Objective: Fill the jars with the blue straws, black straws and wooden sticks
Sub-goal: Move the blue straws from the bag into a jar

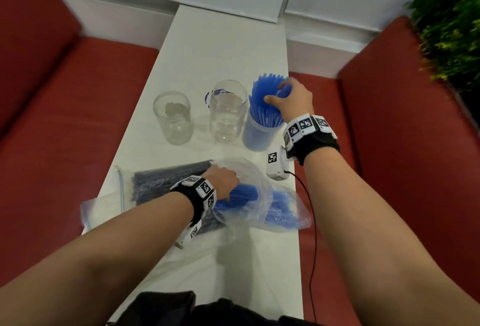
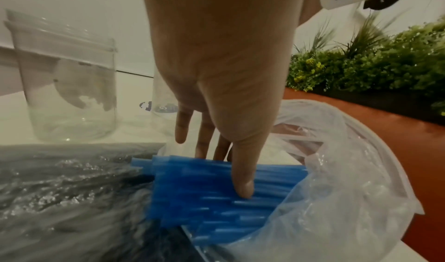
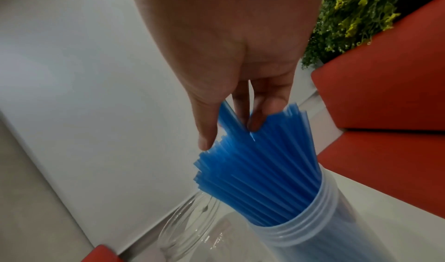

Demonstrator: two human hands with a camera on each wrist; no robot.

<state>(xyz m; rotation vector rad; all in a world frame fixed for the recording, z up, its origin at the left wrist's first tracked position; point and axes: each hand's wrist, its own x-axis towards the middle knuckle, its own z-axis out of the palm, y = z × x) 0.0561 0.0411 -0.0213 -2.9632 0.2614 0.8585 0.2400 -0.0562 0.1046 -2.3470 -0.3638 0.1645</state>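
- Blue straws in jar (image 1: 265, 107): a big bunch stands upright in the right-hand jar (image 1: 257, 136), fanned out above the rim. That jar looks near full; not finished, I'd say.
- Right hand (image 1: 291, 99) is at the straw tops. Right wrist view: thumb and fingertips (image 3: 258, 121) curled in among the ends, pinching or tidying a few.
- Left hand (image 1: 223, 180) is in the mouth of the clear plastic bag (image 1: 259, 195), thumb pressed onto the loose blue straws (image 2: 216, 199), fingers reaching round the far side. Looks like a grip on the next bunch; how tight, can't tell.
- More blue straws sit deeper in the bag, so the blue batch is partly done.
- Middle jar (image 1: 228, 112) and left jar (image 1: 172, 117) are empty, both upright.
- Black straws (image 1: 161, 182) lie in a zip bag (image 1: 104, 208) beside the left hand, untouched. Wooden sticks: not in view.
- Roughly a third done at best.
- Edges: narrow white table (image 1: 220, 47); the filled jar is near the right edge, and the blue bag overhangs it a little. The zip bag reaches the left edge.
- Room: jars are close together in a row, the middle one just beside the filled one, easy to knock. Far end of the table is open. Red seats (image 1: 65, 117) flank both sides.
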